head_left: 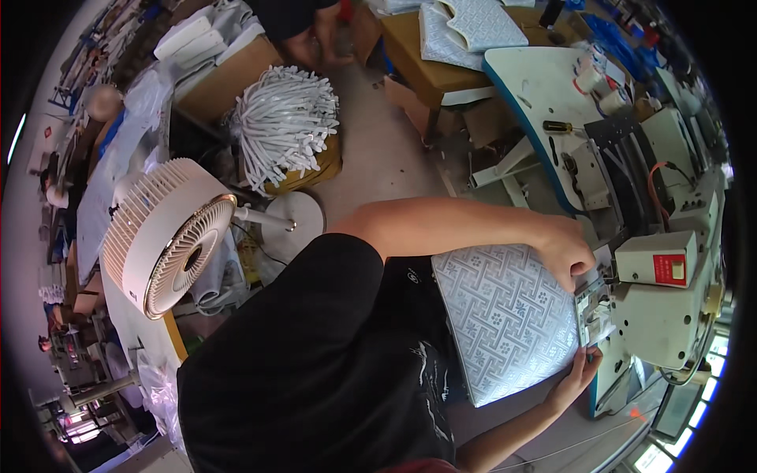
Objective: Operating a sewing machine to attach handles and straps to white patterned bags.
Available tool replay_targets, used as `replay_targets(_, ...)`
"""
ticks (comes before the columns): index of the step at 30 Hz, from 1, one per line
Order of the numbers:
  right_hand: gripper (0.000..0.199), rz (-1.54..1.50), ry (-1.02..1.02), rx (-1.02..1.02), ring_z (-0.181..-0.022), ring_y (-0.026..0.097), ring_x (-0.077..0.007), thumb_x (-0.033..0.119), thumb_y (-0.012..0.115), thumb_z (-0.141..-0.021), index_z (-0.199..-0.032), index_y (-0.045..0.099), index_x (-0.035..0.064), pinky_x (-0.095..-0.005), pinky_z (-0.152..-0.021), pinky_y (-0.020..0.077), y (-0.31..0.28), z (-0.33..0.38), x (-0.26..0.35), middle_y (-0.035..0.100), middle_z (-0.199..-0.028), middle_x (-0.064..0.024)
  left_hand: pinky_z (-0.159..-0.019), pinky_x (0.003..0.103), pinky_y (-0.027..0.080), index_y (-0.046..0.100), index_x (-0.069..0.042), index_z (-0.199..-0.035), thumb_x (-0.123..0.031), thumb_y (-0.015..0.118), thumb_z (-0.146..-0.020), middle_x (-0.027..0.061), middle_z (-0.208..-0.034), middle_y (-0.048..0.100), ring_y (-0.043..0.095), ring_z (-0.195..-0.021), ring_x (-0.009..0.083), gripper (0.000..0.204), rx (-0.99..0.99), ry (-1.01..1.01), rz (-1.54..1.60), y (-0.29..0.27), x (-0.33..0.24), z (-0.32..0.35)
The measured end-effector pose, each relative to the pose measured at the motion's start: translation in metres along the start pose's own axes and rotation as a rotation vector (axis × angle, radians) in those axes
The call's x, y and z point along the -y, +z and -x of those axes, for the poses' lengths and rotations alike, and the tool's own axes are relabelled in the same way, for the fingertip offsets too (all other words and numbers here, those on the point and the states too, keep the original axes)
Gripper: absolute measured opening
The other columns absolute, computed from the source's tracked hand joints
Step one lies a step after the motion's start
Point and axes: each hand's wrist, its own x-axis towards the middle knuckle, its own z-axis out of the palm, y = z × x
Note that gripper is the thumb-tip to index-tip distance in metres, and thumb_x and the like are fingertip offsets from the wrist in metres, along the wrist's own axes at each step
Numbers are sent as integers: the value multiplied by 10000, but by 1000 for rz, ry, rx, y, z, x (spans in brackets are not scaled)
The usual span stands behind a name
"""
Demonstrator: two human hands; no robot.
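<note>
A pale grey-blue fabric piece (505, 315) with a woven lattice and leaf pattern lies across my lap, its far edge at the metal plate (593, 311) of a sewing machine. My left hand (564, 251) is closed with bent fingers over the fabric's upper far corner, close to the machine head. What its fingertips hold is hidden beneath them. At the lower far corner, my right hand (576, 380) pinches the fabric's edge between thumb and fingers, beside the plate. The cream machine (658, 327) carries a box (656, 258) with a red label just beyond my left hand.
A white worktable (520, 75) with a blue edge holds a screwdriver (557, 126) and thread spools (590, 79). Folded patterned fabric (485, 27) lies at the back. Behind me stand a fan (169, 236) and a bundle of white strips (288, 118). Another person's legs (303, 35) show at the top.
</note>
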Motion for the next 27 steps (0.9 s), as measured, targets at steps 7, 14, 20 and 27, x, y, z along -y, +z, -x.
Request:
replay_targets(7, 109, -29, 7, -15, -919, 435, -111, 147, 572, -1055, -1097, 517, 64, -268, -871, 355, 14, 2, 4, 480, -990, -6, -699, 435, 512, 680, -129, -827, -459, 758, -801, 51, -794, 727, 693, -788, 309, 340, 72, -44, -8, -2, 7, 1)
replay_targets(14, 116, -106, 45, -23, -968, 443, -126, 143, 556, -1046, -1099, 521, 46, -290, -914, 350, 22, 4, 8, 493, -1041, -20, -711, 432, 514, 693, -117, -845, -475, 755, -801, 56, -791, 726, 696, -796, 307, 366, 121, -40, 7, -7, 12, -7)
replay_targets(20, 111, -201, 48, -41, -1021, 486, -139, 130, 577, -1035, -1102, 524, 60, -293, -963, 373, 24, 6, 9, 539, -1061, -34, -722, 438, 519, 705, -124, -851, -489, 762, -797, 64, -803, 732, 702, -809, 312, 374, 159, -68, -16, -12, 7, -7)
replay_targets(27, 140, -146, 26, -51, -995, 464, -140, 137, 602, -1003, -1107, 536, 72, -283, -945, 364, 22, 18, 8, 498, -1045, -4, -717, 452, 534, 720, -159, -852, -517, 772, -781, 87, -836, 748, 715, -826, 327, 369, 117, 41, -14, 4, 13, -10)
